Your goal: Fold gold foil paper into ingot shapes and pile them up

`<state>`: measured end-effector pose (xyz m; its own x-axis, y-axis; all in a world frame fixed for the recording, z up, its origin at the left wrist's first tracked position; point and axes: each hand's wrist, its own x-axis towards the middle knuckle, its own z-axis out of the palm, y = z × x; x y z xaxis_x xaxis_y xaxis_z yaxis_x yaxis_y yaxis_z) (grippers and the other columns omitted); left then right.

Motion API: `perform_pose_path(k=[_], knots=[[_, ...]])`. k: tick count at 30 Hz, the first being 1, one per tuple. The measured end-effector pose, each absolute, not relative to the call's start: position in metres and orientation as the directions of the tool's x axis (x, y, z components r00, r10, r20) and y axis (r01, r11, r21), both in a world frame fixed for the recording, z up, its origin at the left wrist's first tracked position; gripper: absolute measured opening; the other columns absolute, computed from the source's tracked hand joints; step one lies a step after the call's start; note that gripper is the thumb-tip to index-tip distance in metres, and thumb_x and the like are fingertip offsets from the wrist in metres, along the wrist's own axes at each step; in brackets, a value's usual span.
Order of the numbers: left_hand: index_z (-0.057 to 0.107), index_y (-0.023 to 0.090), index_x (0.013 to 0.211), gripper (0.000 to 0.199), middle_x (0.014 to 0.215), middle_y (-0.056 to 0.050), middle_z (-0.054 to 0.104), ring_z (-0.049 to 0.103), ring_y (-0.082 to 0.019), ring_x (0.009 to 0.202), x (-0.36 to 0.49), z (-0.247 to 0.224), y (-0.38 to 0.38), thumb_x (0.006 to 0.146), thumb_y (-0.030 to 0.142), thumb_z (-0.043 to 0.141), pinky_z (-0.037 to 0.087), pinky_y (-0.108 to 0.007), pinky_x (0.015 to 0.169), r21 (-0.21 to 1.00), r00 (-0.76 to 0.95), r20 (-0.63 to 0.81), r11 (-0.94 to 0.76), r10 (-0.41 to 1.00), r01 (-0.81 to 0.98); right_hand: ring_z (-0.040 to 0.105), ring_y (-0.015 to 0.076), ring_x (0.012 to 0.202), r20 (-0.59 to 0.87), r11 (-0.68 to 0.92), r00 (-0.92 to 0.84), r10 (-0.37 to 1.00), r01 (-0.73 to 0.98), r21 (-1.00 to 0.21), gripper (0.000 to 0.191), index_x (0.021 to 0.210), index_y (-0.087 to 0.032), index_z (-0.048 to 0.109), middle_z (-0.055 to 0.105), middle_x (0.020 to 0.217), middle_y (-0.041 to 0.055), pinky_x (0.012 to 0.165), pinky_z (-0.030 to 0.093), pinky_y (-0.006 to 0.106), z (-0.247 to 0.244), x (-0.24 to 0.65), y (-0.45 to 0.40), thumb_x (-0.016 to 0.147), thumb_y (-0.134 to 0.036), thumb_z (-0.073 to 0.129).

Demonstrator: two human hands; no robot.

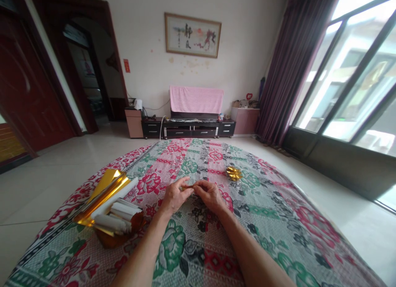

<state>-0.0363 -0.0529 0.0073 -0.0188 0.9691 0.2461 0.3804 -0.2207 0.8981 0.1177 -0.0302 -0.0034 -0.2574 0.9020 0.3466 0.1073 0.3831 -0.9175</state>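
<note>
My left hand [176, 195] and my right hand [209, 193] meet above the middle of the cloth-covered table. Between their fingertips they pinch a small, narrow piece of gold foil paper [187, 187], one end in each hand. Most of that piece is hidden by the fingers. Beyond my right hand, a little to its right, lies a small group of folded gold foil pieces [234, 173]. To the left of my left arm are gold foil sheets [107, 190], partly curled, with several white rolled papers [116, 219] in front of them.
A flowered red, green and grey tablecloth [262, 212] covers the round table. Past the table stands a low black cabinet [190, 130] with a pink cloth [196, 99] over the thing on top. Windows and a purple curtain [287, 60] are at the right, doors at the left.
</note>
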Motion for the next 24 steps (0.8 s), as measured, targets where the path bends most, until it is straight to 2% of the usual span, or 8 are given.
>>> perform_pose_path(k=[4, 7, 14, 20, 24], knots=[[0.053, 0.015, 0.118, 0.056, 0.087, -0.006, 0.066, 0.056, -0.011, 0.056, -0.036, 0.004, -0.051, 0.066, 0.035, 0.064, 0.043, -0.021, 0.051, 0.913, -0.018, 0.241, -0.221, 0.970, 0.344, 0.044, 0.0095, 0.055, 0.355, 0.379, -0.223, 0.908, 0.075, -0.922, 0.020, 0.077, -0.015, 0.064, 0.055, 0.062, -0.0005, 0.053, 0.035, 0.021, -0.004, 0.117, -0.031, 0.074, -0.034, 0.058], [0.050, 0.013, 0.119, 0.056, 0.082, -0.005, 0.065, 0.057, -0.012, 0.061, -0.034, 0.004, -0.051, 0.067, 0.030, 0.062, 0.043, -0.021, 0.054, 0.948, 0.007, 0.206, -0.202, 0.978, 0.246, 0.045, 0.0096, 0.056, 0.354, 0.377, -0.227, 0.907, 0.065, -0.924, 0.020, 0.077, -0.015, 0.064, 0.056, 0.063, -0.0003, 0.054, 0.036, 0.021, -0.002, 0.117, -0.032, 0.074, -0.033, 0.058], [0.050, 0.013, 0.118, 0.054, 0.062, 0.003, 0.057, 0.046, -0.007, 0.047, -0.029, 0.015, -0.058, 0.066, 0.024, 0.062, 0.037, -0.018, 0.046, 0.981, 0.023, 0.133, -0.135, 0.991, 0.141, 0.042, 0.0081, 0.052, 0.306, 0.313, -0.255, 0.917, -0.013, -0.950, 0.022, 0.076, -0.014, 0.064, 0.053, 0.059, -0.0016, 0.050, 0.032, 0.020, -0.004, 0.117, -0.031, 0.072, -0.035, 0.060], [0.046, 0.014, 0.121, 0.057, 0.077, -0.002, 0.065, 0.057, -0.009, 0.055, -0.034, 0.017, -0.058, 0.067, 0.021, 0.061, 0.042, -0.019, 0.051, 0.998, 0.012, 0.060, -0.061, 0.998, 0.033, 0.039, 0.0069, 0.048, 0.239, 0.223, -0.232, 0.943, -0.092, -0.970, 0.024, 0.073, -0.014, 0.064, 0.051, 0.053, -0.0036, 0.047, 0.029, 0.020, 0.003, 0.118, -0.033, 0.068, -0.037, 0.063], [0.043, 0.012, 0.124, 0.058, 0.077, -0.005, 0.066, 0.063, -0.014, 0.061, -0.039, 0.015, -0.057, 0.068, 0.019, 0.058, 0.043, -0.020, 0.050, 0.998, 0.008, 0.068, -0.068, 0.998, 0.016, 0.040, 0.0075, 0.048, 0.207, 0.188, -0.215, 0.954, -0.107, -0.976, 0.026, 0.073, -0.014, 0.063, 0.052, 0.052, -0.0036, 0.047, 0.030, 0.020, 0.004, 0.120, -0.033, 0.067, -0.039, 0.064]])
